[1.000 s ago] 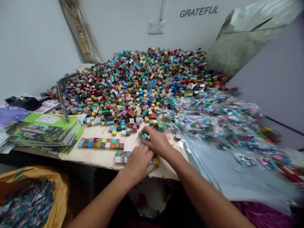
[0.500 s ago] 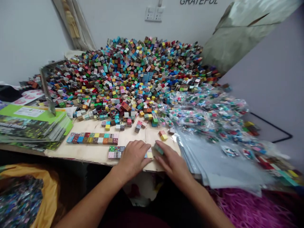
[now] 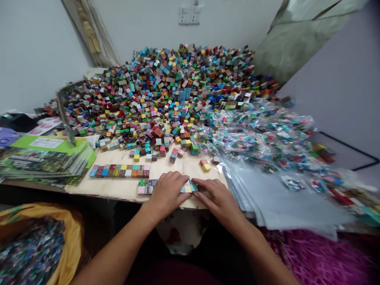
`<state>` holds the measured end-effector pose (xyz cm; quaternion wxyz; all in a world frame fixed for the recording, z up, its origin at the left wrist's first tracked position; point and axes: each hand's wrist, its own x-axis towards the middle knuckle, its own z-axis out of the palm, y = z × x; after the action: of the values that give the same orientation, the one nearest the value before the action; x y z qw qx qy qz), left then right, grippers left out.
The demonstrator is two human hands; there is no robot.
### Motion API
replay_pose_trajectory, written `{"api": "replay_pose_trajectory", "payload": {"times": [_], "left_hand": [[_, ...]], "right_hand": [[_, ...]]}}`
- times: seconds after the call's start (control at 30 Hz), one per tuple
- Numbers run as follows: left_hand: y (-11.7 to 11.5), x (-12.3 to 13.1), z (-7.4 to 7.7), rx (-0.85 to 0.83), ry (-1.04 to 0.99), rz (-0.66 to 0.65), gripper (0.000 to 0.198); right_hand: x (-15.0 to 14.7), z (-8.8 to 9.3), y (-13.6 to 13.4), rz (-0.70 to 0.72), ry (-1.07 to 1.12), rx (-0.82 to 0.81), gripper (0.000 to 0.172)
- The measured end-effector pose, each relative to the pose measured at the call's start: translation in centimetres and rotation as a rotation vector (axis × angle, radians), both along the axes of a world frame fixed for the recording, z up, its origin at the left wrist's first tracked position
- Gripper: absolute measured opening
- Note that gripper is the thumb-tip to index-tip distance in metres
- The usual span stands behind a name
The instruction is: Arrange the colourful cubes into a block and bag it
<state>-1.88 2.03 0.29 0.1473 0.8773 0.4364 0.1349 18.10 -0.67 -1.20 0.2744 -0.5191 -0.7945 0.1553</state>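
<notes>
A two-deep row of small patterned cubes (image 3: 145, 187) lies near the table's front edge. My left hand (image 3: 170, 192) covers its middle, with thumb and fingers closed around the cubes. At the row's right end my right hand (image 3: 215, 194) pinches a teal cube (image 3: 194, 186) between thumb and fingers, against the pale and yellow cubes. Farther left and back sits a finished-looking double row of cubes (image 3: 119, 171), untouched. A red and yellow cube pair (image 3: 205, 165) rests behind my right hand.
A large heap of cubes (image 3: 166, 87) fills the back. Filled clear bags (image 3: 246, 142) and flat plastic bags (image 3: 276, 198) lie right. Green printed cards (image 3: 44, 158) are left; a yellow sack (image 3: 74, 237) stands lower left, pink shredded material (image 3: 314, 257) lower right.
My right hand has moved slightly left and lowered the teal cube against the row's right end. My left hand stays over the row. The camera view has shifted a little.
</notes>
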Motion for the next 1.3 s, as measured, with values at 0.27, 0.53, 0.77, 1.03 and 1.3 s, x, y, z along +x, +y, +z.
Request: {"api": "replay_pose_trajectory", "payload": {"times": [0.27,0.53,0.77,1.03,1.3], "left_hand": [[-0.3,1.2,0.8,0.061,0.047,0.007,0.051],[-0.3,1.5,-0.6,0.07,-0.031,-0.004,0.037],[-0.5,1.1,-0.8,0.058,-0.071,-0.017,0.039],[-0.6,1.2,-0.8,0.057,-0.034,-0.025,0.039],[-0.4,1.0,-0.3,0.028,-0.031,-0.027,0.043]], "right_hand": [[-4.1,3.9,6.5,-0.022,0.071,0.128,0.023],[-6.4,3.2,10.5,0.091,-0.184,0.049,0.033],[0.5,0.1,2.5,-0.129,0.145,0.098,0.023],[1.8,-0.8,-1.3,-0.078,0.174,-0.096,0.034],[2.4,0.7,1.2,0.03,0.064,-0.269,0.047]]}}
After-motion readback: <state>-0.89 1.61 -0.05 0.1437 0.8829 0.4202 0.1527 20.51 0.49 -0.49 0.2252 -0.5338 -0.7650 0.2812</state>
